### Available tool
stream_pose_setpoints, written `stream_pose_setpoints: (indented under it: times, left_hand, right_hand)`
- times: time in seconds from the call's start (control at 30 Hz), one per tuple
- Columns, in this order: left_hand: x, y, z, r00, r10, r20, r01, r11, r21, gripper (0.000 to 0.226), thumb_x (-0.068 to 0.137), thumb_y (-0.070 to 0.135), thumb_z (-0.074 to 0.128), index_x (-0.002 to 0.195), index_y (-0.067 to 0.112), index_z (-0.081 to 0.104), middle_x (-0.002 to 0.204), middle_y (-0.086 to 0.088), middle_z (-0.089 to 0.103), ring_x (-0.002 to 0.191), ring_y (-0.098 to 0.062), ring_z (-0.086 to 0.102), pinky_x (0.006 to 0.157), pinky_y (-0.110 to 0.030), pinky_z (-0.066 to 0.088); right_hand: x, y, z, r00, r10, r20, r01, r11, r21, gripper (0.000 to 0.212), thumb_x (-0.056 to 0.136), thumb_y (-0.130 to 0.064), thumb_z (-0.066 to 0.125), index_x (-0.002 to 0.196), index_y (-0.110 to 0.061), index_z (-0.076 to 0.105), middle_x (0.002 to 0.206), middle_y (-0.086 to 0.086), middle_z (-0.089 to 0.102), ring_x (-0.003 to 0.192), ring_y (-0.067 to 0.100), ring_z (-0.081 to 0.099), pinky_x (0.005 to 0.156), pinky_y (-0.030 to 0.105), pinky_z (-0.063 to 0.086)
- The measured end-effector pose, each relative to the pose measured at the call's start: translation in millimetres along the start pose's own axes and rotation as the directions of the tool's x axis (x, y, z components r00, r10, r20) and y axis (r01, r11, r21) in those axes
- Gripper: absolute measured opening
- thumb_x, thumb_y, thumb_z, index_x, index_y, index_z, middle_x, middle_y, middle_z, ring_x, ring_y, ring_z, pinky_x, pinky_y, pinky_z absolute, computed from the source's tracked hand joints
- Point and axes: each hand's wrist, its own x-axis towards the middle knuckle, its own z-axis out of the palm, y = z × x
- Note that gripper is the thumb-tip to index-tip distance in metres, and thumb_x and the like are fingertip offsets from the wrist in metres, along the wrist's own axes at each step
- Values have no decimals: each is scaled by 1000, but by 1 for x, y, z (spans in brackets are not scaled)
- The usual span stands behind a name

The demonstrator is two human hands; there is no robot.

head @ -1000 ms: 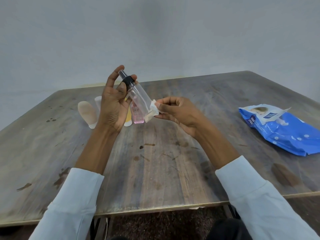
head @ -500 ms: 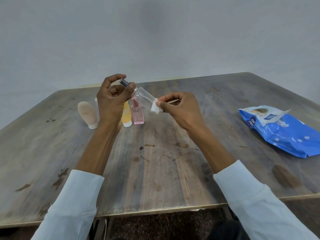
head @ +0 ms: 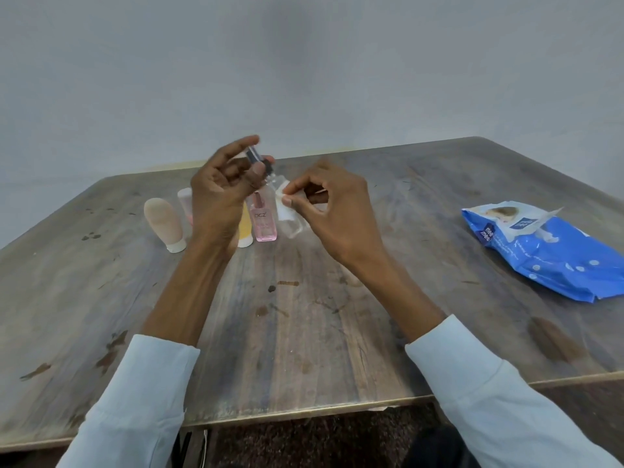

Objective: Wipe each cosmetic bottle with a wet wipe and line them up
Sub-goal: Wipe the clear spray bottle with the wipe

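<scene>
While a person in pale blue sleeves sits at the near edge of a worn wooden table, the left hand pinches the dark cap end of a clear spray bottle, fingers curled round its neck and lifting it above the tabletop. Motion blur softens the bottle, which hangs tilted, cap up and to the left, base down and to the right. The right hand pinches a small white wet wipe between thumb and fingertips, pressing it against the bottle's side.

Behind the hands, toward the far left corner, four other containers stand in a row: a beige tube upside down on its white cap, a pale pink tube partly hidden by the left wrist, a yellow tube mostly hidden as well, and a square pink bottle with lettering on its front, standing upright just beside the held one.

Near the right edge, well apart from the hands, lies a blue wet-wipe pack, its white flap peeled open.
</scene>
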Motion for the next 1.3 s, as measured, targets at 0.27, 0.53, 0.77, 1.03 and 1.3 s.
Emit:
stream_pose_setpoints:
  times: [0.27, 0.53, 0.77, 1.03, 1.3]
  left_hand:
    - [4, -1, -8, 987, -49, 156, 76, 982, -175, 43, 104, 4, 59, 147, 2, 54, 113, -13, 77, 111, -25, 70, 105, -40, 55]
    - [12, -5, -22, 991, -87, 100, 121, 903, -413, 47, 107, -13, 39, 146, 7, 53, 115, -14, 70, 109, -27, 66, 107, -39, 51]
    - [5, -5, -5, 966, -85, 246, 211, 807, -551, 46, 101, -4, 53, 146, 10, 50, 119, -12, 67, 110, -22, 66, 104, -33, 55]
    - [5, -2, -1, 976, -115, 185, 207, 758, -618, 34, 108, 1, 48, 141, 9, 53, 115, -11, 73, 107, -21, 70, 99, -32, 57]
    - [-6, 4, 23, 965, -132, 225, 238, 800, -551, 44, 92, 7, 67, 135, 10, 60, 111, -11, 76, 110, -22, 72, 103, -37, 57]
  right_hand:
    - [-1, -8, 0, 999, -36, 13, 36, 998, 47, 7, 93, -11, 83, 98, -7, 80, 98, -1, 74, 89, 7, 72, 81, 20, 61]
    - [0, -8, -6, 957, 173, 234, -205, 972, 118, 7, 93, -17, 84, 97, -13, 80, 92, -6, 79, 84, 9, 75, 85, 32, 63]
    - [2, -11, -8, 972, 211, 102, -230, 943, 241, 8, 93, -18, 83, 100, -14, 81, 92, -6, 81, 85, 8, 76, 88, 31, 64]
    - [3, 1, -15, 842, 380, 383, -535, 679, 502, 13, 100, -8, 73, 110, -1, 76, 104, 11, 79, 93, 16, 76, 87, 29, 64]
    - [7, 2, -17, 720, 407, 562, -660, 154, 735, 36, 108, -9, 58, 140, 5, 63, 129, 18, 72, 107, 19, 73, 91, 26, 63]
